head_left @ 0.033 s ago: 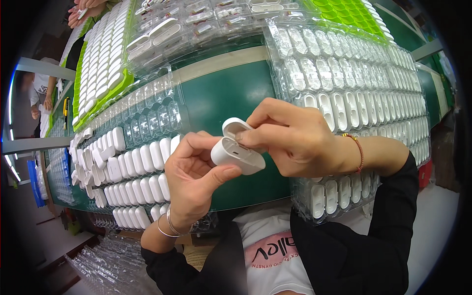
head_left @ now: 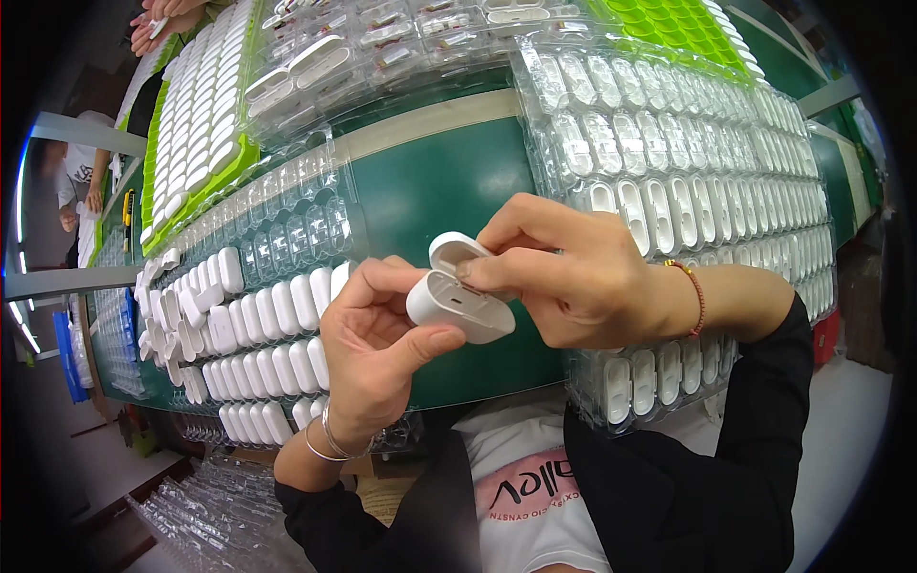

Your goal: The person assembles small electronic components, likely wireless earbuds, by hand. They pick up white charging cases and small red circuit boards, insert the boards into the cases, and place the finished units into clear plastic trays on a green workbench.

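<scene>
A small white earbud charging case is held up over the green table, its lid tipped back from the body. My left hand grips the body from the left, thumb along its lower side and fingers behind. My right hand pinches at the raised lid, with thumb and index finger at the hinge side. Those fingertips cover part of the lid and the opening. Whether they also hold a small part there cannot be made out.
Clear plastic trays of white case shells fill the right side. To the left lie rows of white cases and a loose heap. Green trays stand farther back. Another person's hands show at the far left.
The case has tilted slightly in my hands, and my right fingers have shifted a little at the lid. Everything else looks the same.
</scene>
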